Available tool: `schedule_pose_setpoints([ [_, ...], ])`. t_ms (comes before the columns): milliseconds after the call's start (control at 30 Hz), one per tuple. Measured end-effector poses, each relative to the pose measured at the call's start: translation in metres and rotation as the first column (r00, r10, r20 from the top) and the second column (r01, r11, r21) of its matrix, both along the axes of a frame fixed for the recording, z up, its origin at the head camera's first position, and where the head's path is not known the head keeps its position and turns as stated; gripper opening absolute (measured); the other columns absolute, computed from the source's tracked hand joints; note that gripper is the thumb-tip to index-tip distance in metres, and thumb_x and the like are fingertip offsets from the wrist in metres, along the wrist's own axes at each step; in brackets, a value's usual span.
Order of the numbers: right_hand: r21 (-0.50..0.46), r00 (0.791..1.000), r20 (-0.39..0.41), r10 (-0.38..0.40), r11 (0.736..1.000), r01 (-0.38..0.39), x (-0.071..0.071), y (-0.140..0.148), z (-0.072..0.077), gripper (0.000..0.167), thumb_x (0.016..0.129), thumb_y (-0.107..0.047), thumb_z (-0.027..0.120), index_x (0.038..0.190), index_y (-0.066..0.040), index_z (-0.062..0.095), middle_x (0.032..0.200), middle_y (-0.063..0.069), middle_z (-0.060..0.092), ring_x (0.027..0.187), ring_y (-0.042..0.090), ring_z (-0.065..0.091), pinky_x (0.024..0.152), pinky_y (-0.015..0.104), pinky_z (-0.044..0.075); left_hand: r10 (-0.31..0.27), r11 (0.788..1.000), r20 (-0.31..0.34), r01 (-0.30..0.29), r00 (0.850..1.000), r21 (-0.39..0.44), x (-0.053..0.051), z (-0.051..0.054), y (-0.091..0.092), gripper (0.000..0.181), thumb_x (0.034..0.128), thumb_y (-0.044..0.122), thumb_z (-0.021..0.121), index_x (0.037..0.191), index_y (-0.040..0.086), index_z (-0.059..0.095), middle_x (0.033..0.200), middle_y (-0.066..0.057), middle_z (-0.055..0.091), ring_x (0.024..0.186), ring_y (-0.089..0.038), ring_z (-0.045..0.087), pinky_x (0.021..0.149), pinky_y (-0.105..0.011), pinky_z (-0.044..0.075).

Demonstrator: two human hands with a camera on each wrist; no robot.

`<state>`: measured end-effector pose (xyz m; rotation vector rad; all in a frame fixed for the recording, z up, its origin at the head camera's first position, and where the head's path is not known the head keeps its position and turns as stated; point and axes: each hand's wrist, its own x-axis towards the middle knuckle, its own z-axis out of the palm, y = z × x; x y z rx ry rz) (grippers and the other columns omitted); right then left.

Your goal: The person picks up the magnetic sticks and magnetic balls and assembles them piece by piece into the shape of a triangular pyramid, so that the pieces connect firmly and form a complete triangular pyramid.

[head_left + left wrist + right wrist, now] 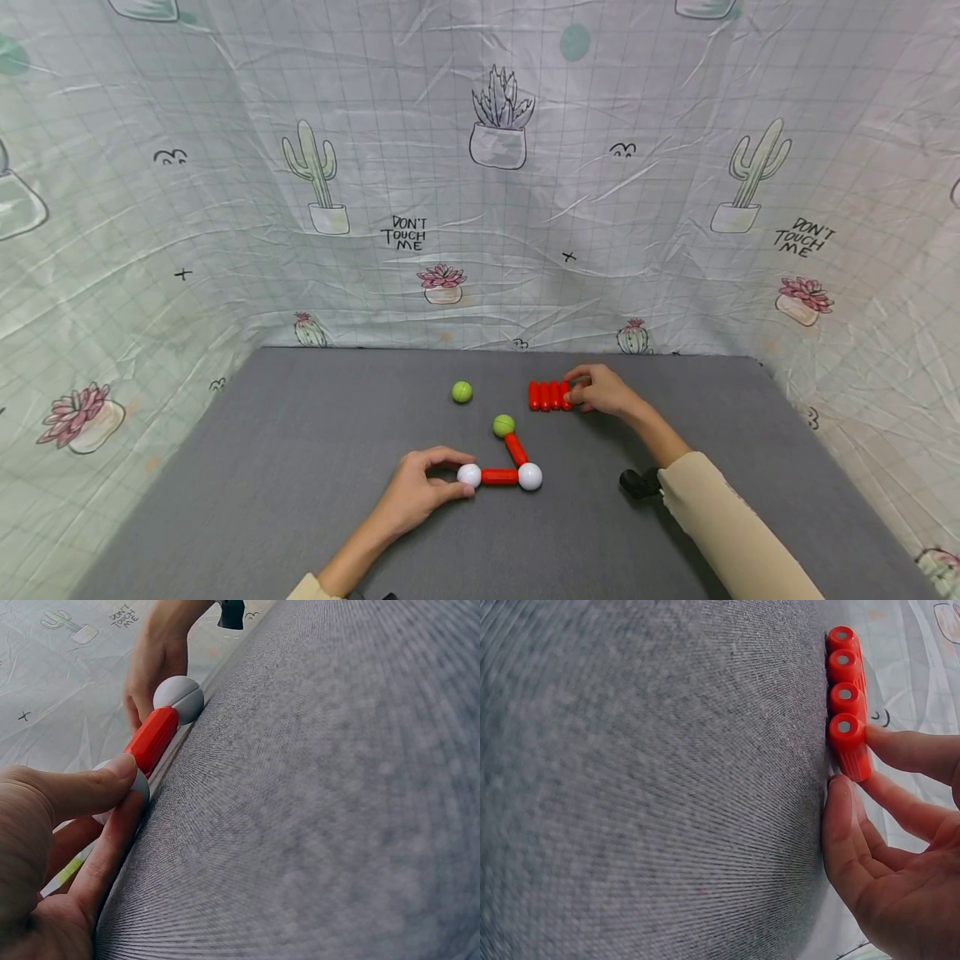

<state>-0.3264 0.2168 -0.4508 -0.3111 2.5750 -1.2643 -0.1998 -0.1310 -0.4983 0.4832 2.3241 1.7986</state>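
On the grey tabletop, two white balls and a green ball (pixel 504 426) are joined by red rods into a bent chain. My left hand (pixel 423 487) pinches the left white ball (pixel 469 476) between thumb and fingers. From it a red rod (pixel 499 477) runs to the other white ball (pixel 530 477), where a second red rod (pixel 516 449) leads to the green ball. Farther back, several loose red rods (pixel 544 396) lie side by side, with silver discs in their ends. My right hand (pixel 600 390) has thumb and fingers about the rightmost rod (pixel 846 729).
A loose green ball (pixel 462 392) lies left of the row of rods. Black wrist gear (pixel 639 483) is by the right sleeve. Patterned cloth (pixel 495 208) hangs behind and at both sides of the table (pixel 300 433).
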Motion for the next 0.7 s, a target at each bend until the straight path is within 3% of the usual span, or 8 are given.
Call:
schedule_pose_setpoints([
  [500, -0.066, 0.996, 0.015, -0.082, 0.994, 0.083, 0.0017, -0.0022, -0.0016, 0.042, 0.087, 0.001, 0.073, 0.125, 0.009, 0.056, 0.099, 0.018, 0.069, 0.076, 0.014, 0.066, 0.071, 0.035, 0.061, 0.008, 1.0, -0.011, -0.008, 1.0, -0.01, -0.0005, -0.0003, -0.0002, 0.04, 0.0796, 0.016, 0.09, 0.117, 0.013, 0.078, 0.118, -0.008, 0.075, 0.076, -0.009, 0.074, 0.073, -0.021, 0.057],
  [700, -0.099, 0.994, 0.041, -0.097, 0.99, 0.101, 0.004, -0.0029, -0.0005, 0.034, 0.093, -0.002, 0.066, 0.123, 0.01, 0.055, 0.105, 0.021, 0.071, 0.083, 0.017, 0.069, 0.075, 0.036, 0.062, 0.005, 1.0, -0.01, -0.005, 1.0, -0.004, -0.0005, 0.0002, -0.0004, 0.04, 0.0797, 0.016, 0.09, 0.117, 0.013, 0.077, 0.118, -0.008, 0.075, 0.077, -0.009, 0.075, 0.074, -0.021, 0.057],
])
